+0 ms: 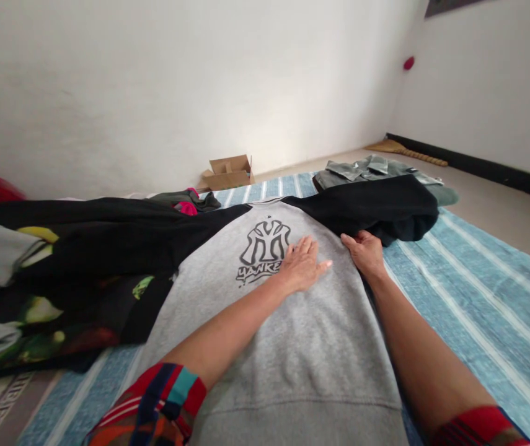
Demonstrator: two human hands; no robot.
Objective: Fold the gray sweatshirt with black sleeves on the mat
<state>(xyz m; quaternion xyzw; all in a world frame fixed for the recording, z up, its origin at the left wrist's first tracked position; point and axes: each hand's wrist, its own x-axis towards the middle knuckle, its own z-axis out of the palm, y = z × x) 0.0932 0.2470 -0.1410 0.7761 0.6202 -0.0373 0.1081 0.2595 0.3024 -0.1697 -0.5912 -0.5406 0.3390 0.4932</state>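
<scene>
A grey sweatshirt (330, 347) with black raglan sleeves and a dark "Yankees" print lies spread out, front side up. My left hand (305, 265) rests flat on its chest at the right edge of the print, fingers stretched out. At the side edge, just below the right-hand sleeve, my right hand (367, 253) has its thumb and fingers closed on the fabric. That sleeve (371, 207) reaches out to the right and looks bunched at its end. The other black sleeve stretches left among dark clothes.
A blue and white striped sheet (483, 297) lies beneath. Folded grey-green clothing (376, 168) sits behind the right sleeve. Dark patterned garments (92, 303) are at left. An open cardboard box (229, 173) stands by the wall, and a broom (404, 150) lies in the far corner.
</scene>
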